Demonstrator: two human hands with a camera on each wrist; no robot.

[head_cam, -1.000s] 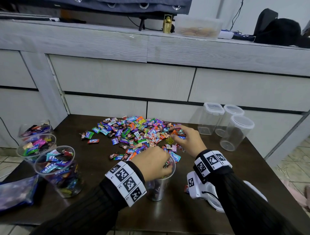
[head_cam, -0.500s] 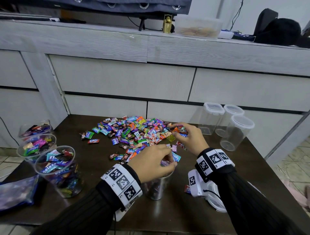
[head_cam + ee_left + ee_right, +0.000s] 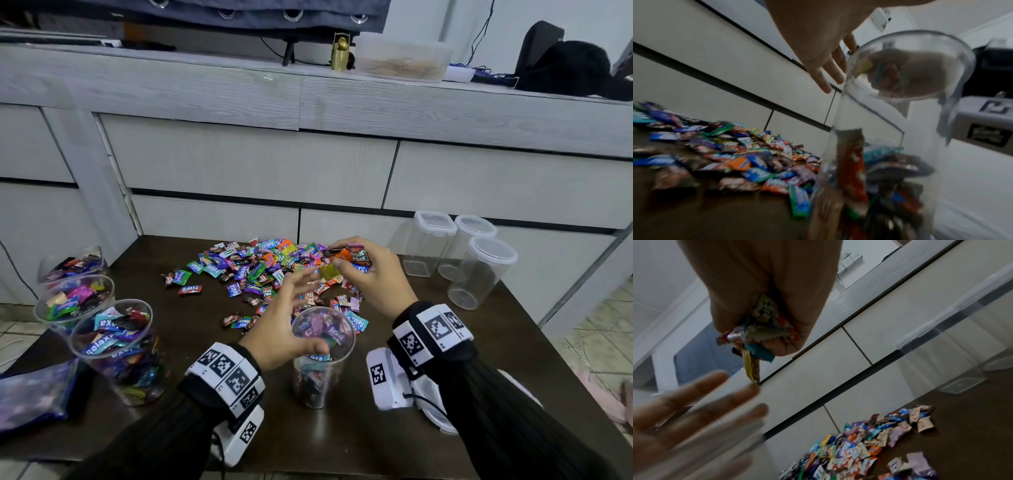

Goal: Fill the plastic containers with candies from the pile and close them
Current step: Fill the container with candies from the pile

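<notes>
A clear open container (image 3: 322, 370), partly filled with wrapped candies, stands at the front middle of the dark table (image 3: 359, 442). My left hand (image 3: 291, 308) hovers just behind its mouth with fingers spread and nothing in it. To the right of it, my right hand (image 3: 370, 274) grips a handful of candies (image 3: 346, 262) lifted above the colourful pile (image 3: 253, 270). In the left wrist view the left hand (image 3: 824, 65) is open beside the container (image 3: 890, 129). The right wrist view shows the fist (image 3: 764, 296) closed on the candies (image 3: 756, 332).
Three containers full of candies (image 3: 113, 342) stand at the table's left edge, with a plastic bag (image 3: 30, 394) in front of them. Three empty lidded containers (image 3: 483, 270) stand at the back right. Grey drawers (image 3: 260, 164) rise right behind the table.
My left hand was closed over the container's mouth with candies; it has opened and lifted back toward the pile. My right hand has risen off the pile with a handful.
</notes>
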